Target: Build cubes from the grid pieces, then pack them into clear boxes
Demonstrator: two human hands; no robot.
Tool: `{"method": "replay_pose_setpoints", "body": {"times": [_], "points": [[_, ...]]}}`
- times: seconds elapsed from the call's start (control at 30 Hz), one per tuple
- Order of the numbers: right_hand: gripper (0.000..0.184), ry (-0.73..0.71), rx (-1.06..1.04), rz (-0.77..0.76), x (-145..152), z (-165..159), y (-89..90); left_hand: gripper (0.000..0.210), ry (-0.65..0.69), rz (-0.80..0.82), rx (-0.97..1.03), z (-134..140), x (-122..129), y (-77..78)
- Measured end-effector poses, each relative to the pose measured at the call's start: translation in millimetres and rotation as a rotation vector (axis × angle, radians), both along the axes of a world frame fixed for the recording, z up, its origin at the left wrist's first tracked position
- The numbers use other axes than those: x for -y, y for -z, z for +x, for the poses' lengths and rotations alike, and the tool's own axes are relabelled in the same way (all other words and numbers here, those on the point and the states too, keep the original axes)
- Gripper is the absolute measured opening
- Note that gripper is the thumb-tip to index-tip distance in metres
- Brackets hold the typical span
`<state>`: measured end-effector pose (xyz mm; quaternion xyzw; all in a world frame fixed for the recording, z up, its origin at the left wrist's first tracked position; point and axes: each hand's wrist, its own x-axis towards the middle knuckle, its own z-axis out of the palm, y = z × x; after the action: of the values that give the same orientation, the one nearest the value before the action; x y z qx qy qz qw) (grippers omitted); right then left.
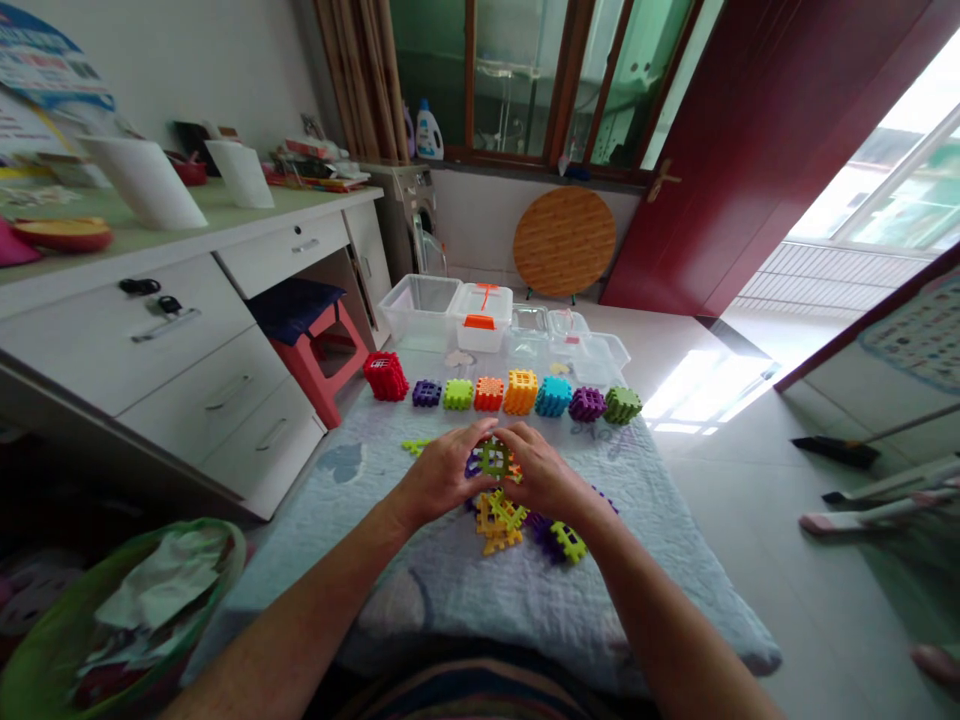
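Both my hands hold a green lattice interlocking tile (493,460) above the cloth-covered table (420,590). My left hand (442,470) grips its left edge with curved fingers, and my right hand (546,472) grips the opposite edge. Purple and orange pieces show around the green tile; whether they are joined to it I cannot tell. Just below the hands lie loose yellow tiles (501,525), a lime tile (568,542) and purple ones partly hidden by my right wrist. To the left of my left hand is a lime piece (415,446).
Beyond my hands runs a row of stacked tiles, from a red stack (385,378) to a dark green stack (623,405). Behind it stand a clear open bin (420,308), a lidded box with orange clips (481,325) and smaller clear containers. A red stool (319,350) stands at left.
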<state>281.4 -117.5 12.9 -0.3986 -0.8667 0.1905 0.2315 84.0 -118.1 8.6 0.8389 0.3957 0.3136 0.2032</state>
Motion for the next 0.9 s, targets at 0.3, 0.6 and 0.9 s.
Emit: {"method": "replay_pose_setpoints", "body": {"times": [0.3, 0.6, 0.9], "points": [[0.059, 0.344, 0.105, 0.161, -29.6, 111.9, -27.9, 0.047, -0.395, 0.154, -0.020, -60.1, -33.2, 30.1], [0.053, 0.607, 0.327, 0.014, -96.8, 215.7, -16.7, 0.034, -0.528, 0.022, 0.083, -74.0, -40.2, 53.3], [0.057, 0.521, 0.391, -0.046, -116.0, 215.9, -9.3, 0.023, -0.549, 0.035, 0.051, -74.5, -39.5, 54.8]]}}
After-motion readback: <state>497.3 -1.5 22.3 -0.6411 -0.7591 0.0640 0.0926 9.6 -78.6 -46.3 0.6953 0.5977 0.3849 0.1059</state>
